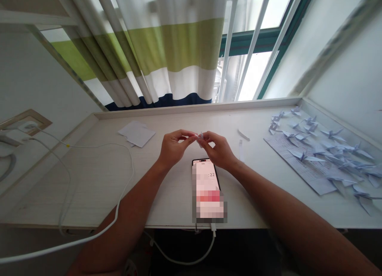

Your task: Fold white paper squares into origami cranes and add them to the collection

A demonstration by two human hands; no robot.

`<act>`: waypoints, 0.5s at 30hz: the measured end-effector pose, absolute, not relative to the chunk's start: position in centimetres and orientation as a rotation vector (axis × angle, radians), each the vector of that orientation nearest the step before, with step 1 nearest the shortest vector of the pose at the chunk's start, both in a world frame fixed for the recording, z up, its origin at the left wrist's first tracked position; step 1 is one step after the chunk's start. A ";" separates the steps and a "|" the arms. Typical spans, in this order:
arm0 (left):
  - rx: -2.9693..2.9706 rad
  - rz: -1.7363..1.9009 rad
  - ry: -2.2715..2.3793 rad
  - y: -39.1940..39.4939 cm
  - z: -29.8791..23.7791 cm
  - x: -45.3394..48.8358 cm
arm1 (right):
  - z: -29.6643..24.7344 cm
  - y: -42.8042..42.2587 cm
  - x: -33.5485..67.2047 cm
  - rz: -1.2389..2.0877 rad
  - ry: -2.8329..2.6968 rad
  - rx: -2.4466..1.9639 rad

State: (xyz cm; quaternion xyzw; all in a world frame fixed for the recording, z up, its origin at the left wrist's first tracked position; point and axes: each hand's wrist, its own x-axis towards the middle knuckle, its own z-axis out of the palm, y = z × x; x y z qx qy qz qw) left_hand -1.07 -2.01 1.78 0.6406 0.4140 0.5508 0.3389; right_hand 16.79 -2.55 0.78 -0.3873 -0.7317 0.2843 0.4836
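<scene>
My left hand and my right hand meet above the middle of the white table. Between their fingertips they pinch a small folded piece of pale paper. Both hands are closed on it, thumbs and forefingers pressed together. A phone with a lit screen lies flat on the table just below my hands, towards the front edge. A white cable is plugged into its near end.
Several folded paper cranes lie on a printed sheet at the right. A small stack of white paper squares rests at the back left. White paper strips lie right of my hands. A white cable loops over the left side. Striped curtain and window stand behind.
</scene>
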 end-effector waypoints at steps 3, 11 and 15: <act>1.632 1.396 1.051 -1.9 1.6 -1.0 | 0.8 -2.5 16.9 0.682 -1.791 -0.949; 1.631 1.349 1.015 -1.5 1.3 -1.2 | 0.7 -2.5 16.7 0.700 -1.808 -0.961; 1.747 1.398 1.067 -1.7 1.7 -1.6 | 1.0 -2.6 16.8 0.711 -1.783 -0.945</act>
